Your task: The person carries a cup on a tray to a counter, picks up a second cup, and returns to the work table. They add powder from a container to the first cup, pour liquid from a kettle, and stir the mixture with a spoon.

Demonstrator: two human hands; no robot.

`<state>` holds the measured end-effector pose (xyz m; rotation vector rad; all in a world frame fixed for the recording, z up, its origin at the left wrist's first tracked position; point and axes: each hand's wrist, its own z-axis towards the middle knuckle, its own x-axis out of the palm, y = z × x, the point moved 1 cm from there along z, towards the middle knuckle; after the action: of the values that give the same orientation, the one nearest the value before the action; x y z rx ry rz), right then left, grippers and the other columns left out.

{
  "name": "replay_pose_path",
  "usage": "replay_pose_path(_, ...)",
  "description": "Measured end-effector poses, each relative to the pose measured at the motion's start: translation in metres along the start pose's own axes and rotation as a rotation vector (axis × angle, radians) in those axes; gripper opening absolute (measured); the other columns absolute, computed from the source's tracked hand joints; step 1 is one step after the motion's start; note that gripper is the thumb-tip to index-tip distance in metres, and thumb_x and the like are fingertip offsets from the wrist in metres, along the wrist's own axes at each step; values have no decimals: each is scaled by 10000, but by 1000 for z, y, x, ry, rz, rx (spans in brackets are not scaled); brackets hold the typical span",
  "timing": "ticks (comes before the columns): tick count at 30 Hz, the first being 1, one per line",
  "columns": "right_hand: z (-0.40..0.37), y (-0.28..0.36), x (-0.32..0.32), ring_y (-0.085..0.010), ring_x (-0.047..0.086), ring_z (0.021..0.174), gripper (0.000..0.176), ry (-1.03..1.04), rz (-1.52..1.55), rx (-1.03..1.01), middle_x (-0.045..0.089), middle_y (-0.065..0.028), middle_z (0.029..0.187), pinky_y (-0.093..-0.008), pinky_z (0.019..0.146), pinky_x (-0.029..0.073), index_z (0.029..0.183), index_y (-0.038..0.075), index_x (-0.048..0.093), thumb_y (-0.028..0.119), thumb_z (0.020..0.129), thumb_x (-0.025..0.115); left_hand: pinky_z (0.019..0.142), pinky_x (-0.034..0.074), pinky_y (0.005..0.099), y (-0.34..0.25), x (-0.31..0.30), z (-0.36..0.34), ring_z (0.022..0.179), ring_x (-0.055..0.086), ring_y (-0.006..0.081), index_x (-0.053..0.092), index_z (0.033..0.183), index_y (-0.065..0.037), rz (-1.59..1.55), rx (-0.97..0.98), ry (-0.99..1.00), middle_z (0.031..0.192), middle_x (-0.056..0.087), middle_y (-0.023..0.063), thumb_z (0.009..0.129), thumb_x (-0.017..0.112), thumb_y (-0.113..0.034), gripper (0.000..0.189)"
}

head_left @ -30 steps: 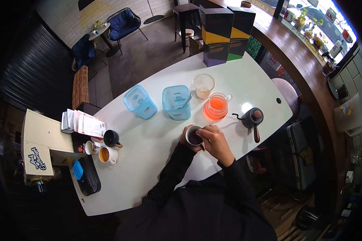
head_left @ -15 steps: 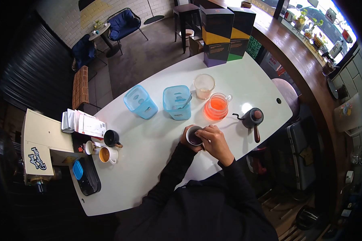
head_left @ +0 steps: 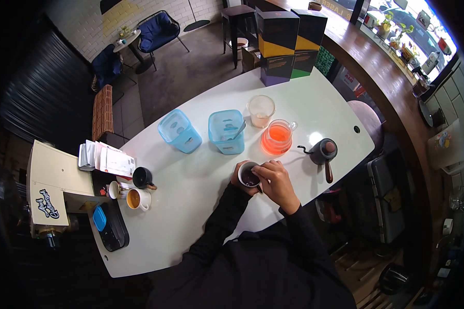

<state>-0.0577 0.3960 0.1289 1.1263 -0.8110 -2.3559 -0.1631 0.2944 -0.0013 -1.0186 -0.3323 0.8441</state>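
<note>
A small white cup with dark liquid stands on the white table in front of me. My left hand wraps around its left side, mostly hidden behind the cup. My right hand rests over the cup's right rim, fingers pinched together at the rim; a thin dark tip shows below them, too small to identify. Both arms wear black sleeves.
Behind the cup stand a glass jug of orange liquid, a beige-filled glass, two blue plastic containers and a dark gooseneck kettle. At left sit small cups, papers and a cream machine. Boxes stand at the far end.
</note>
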Motion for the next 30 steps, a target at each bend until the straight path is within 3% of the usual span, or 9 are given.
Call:
replay_pose_path(5,-1,6,-4,-268,570,710,171,149,72,-37,603,-78,726,-368,690,430,876,44,668,-2,715,631,838,516,336,-3,-1,0,927,625,219,418,1201,-21,72,-2,-1,1035,594,103,532,880,-232,840)
replay_pose_path(9,-1,6,-12,-265,567,707,178,147,10,-38,604,-78,728,-363,694,429,872,44,670,-6,706,630,845,513,340,-6,-1,0,927,624,222,423,1198,-21,71,-28,6,1034,593,101,540,869,-223,820)
replay_pose_path(14,0,0,-5,-276,568,695,159,-9,-15,11,619,-94,737,-370,697,433,908,28,689,14,750,681,846,513,340,-4,-1,1,935,619,220,425,1199,-24,127,14,10,1039,589,99,538,866,-221,818)
replay_pose_path(23,-2,7,-10,-270,555,691,136,130,70,-29,603,-82,712,-367,685,421,859,46,667,4,732,640,825,516,334,-5,1,0,924,622,208,445,1182,-18,6,-14,-14,1030,596,104,547,863,-204,783)
replay_pose_path(30,0,2,-10,-254,567,693,154,28,-61,-12,637,-76,736,-354,714,412,888,38,695,2,738,681,811,521,332,-1,0,-1,891,634,215,439,1180,-13,109,3,-12,993,610,100,555,857,-202,776)
